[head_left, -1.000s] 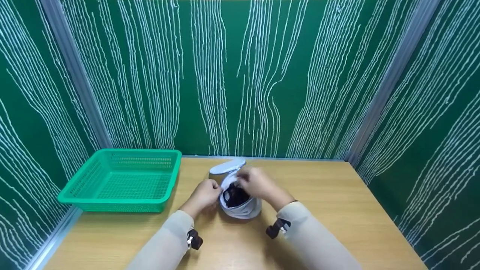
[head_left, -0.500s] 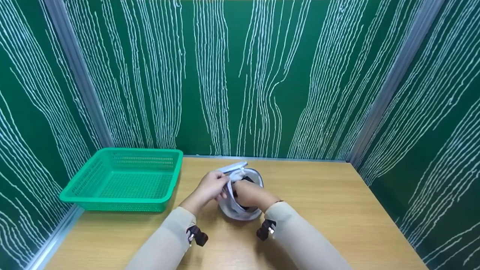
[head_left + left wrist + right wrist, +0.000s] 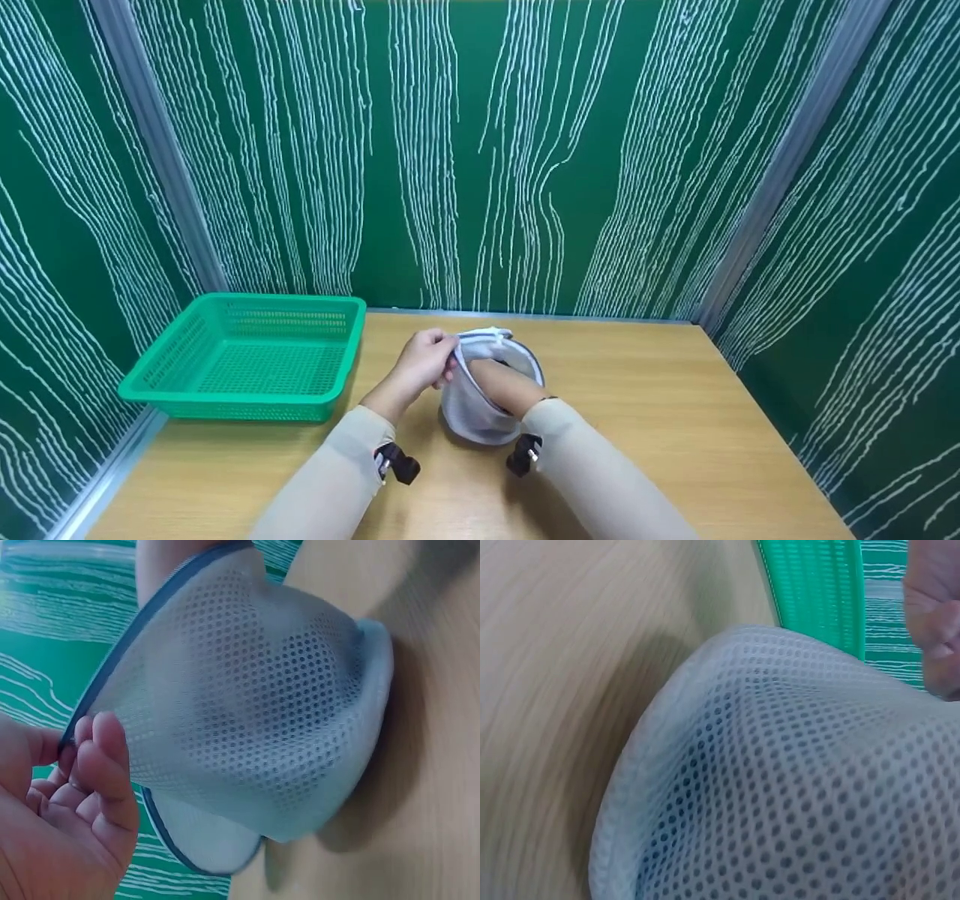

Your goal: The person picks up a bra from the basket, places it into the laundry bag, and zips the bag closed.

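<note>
A white mesh laundry bag (image 3: 471, 412) with dark blue trim stands on the table, its mouth unzipped. At the left of the mouth, my left hand (image 3: 425, 361) pinches the trimmed rim (image 3: 112, 664) between thumb and fingers and holds it up. My right hand (image 3: 499, 381) reaches down inside the bag; its fingers are hidden by the mesh, so what they hold or touch cannot be seen. A dark item inside shows only as a small patch behind the right hand. In the left wrist view the bag's round lid flap (image 3: 206, 834) hangs beyond the rim.
A green plastic basket (image 3: 225, 411) with perforated walls stands left of the bag on the wooden table (image 3: 660, 435). Green panels (image 3: 495, 165) with white wavy lines enclose the table's back and sides.
My right hand has gone from above the mouth down deep into the bag. My left hand has taken the rim and lifted it; the bag now stands taller and covers the dark item.
</note>
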Tool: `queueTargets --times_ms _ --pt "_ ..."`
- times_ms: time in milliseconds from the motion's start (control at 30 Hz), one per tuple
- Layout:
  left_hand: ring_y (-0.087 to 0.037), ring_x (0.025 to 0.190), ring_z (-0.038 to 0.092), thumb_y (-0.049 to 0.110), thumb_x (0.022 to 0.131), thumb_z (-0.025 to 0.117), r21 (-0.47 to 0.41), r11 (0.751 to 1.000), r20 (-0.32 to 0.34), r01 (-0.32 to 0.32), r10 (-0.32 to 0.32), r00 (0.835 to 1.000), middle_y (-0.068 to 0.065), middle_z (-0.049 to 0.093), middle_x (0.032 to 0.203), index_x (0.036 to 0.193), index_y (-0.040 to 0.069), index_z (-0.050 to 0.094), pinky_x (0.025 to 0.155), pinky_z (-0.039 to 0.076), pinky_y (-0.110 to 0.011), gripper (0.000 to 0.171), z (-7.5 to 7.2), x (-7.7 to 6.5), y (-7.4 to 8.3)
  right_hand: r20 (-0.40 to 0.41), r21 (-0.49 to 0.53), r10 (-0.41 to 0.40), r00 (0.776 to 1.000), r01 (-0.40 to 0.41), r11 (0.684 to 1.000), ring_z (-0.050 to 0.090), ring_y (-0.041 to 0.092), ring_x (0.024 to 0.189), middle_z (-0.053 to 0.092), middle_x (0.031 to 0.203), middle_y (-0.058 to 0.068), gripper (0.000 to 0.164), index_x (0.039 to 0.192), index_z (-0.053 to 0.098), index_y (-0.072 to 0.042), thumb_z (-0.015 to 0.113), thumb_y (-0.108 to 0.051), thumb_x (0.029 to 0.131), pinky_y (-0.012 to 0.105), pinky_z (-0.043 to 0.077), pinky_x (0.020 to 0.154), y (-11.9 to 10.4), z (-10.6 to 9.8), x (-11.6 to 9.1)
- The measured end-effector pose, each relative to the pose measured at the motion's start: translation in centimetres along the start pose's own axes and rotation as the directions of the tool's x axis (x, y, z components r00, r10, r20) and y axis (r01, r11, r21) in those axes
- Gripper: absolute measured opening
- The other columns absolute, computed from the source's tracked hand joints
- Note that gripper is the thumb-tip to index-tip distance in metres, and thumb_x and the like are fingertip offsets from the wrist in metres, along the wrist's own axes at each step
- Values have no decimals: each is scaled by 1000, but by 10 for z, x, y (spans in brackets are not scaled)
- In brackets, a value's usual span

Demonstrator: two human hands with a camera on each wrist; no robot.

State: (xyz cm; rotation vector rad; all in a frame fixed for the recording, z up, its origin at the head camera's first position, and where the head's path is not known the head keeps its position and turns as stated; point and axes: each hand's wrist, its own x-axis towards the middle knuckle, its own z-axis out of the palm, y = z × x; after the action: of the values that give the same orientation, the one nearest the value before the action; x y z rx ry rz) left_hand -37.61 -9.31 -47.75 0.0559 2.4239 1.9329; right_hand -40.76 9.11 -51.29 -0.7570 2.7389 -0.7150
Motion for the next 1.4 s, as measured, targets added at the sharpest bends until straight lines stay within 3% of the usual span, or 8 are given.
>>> queueTargets --times_ms 200,367,633,833,1067,1133,1233,1400 --pt "-10 52 45 25 114 61 93 996 -42 3 1 999 3 51 70 99 11 68 46 37 -23 22 -3 2 -11 20 -36 23 1000 -23 999 67 19 86 72 92 4 21 101 73 -9 55 -12 110 41 65 87 1 -3 9" --pt "-9 51 44 23 114 59 98 995 -28 -20 23 999 5 47 63 89 14 60 46 37 -23 27 -4 4 -15 -132 -47 -80 988 75 996 63 18 75 72 81 3 20 89 79 -11 60 -6 92 37 60 69 -1 -9 14" --pt "-18 82 60 24 115 61 81 997 -37 -22 25 999 -2 58 86 90 13 63 58 60 -32 27 -4 7 -20 -219 94 45 975 -25 995 79 33 110 85 116 17 26 114 85 -1 65 -1 99 50 66 101 -21 -40 -3" --pt "-20 88 62 23 116 59 72 997 -42 -16 19 999 -5 61 92 96 10 66 65 68 -39 25 -4 9 -22 -417 225 78 906 19 974 77 35 111 83 112 18 18 111 82 5 67 -1 101 52 65 104 0 -55 -3" --pt "-19 88 62 25 118 58 71 997 -36 -7 9 999 -6 62 93 103 8 68 65 68 -37 25 -6 11 -22 -546 440 261 796 7 898 72 30 105 80 111 20 17 114 79 5 68 -7 109 44 61 95 38 -59 1" --pt "-19 88 62 24 118 58 66 998 -29 -6 7 1000 -6 61 93 104 8 68 63 66 -34 24 -5 11 -22 -519 488 308 797 -19 873 72 34 111 79 115 22 23 119 77 6 65 -14 113 46 60 100 48 -57 1" --pt "-19 88 62 22 118 58 55 998 -22 -11 12 1000 -6 61 94 105 6 68 63 67 -32 23 -5 11 -21 -425 578 366 828 -63 814 73 39 122 78 126 28 33 129 73 7 59 -22 118 46 59 106 58 -52 2" --pt "-20 89 63 22 118 59 49 999 -30 -18 20 999 -6 62 96 107 5 69 63 68 -33 22 -8 14 -22 -300 705 414 859 -93 703 73 31 122 76 139 28 38 138 70 3 58 -27 119 33 62 92 65 -46 4"
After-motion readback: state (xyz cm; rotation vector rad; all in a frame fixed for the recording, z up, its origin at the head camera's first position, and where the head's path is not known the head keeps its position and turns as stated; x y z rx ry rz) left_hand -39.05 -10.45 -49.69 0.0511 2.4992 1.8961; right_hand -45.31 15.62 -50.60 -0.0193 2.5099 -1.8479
